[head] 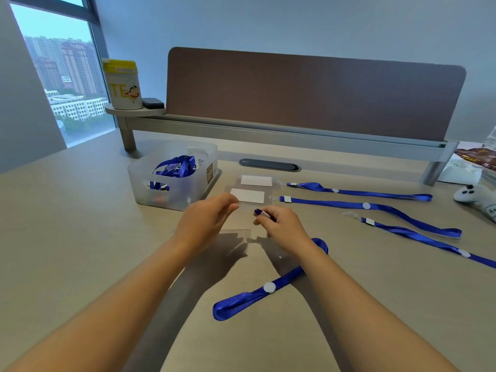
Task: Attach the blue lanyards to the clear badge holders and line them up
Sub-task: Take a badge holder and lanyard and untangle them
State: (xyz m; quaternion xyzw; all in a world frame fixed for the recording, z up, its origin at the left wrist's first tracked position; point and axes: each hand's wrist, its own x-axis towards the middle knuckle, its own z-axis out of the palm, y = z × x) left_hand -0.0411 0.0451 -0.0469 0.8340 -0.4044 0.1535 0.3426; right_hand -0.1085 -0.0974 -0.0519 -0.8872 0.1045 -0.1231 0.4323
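The left hand [206,218] is hovering above the tabletop [80,237] with its fingers [230,204] pinching together on the edge of a clear badge holder [236,233], which is hard to make out. Just beside it, the right hand [281,224] is clamping its fingers [261,220] on the clip end of a blue lanyard [268,288], whose strap is trailing under the wrist and looping toward the near edge. Beyond the hands, 2 finished badges [248,196] are lying in a row, with a 3rd lanyard [429,241] lying alone to the right. A bin [171,181] of spare lanyards is sitting to the left.
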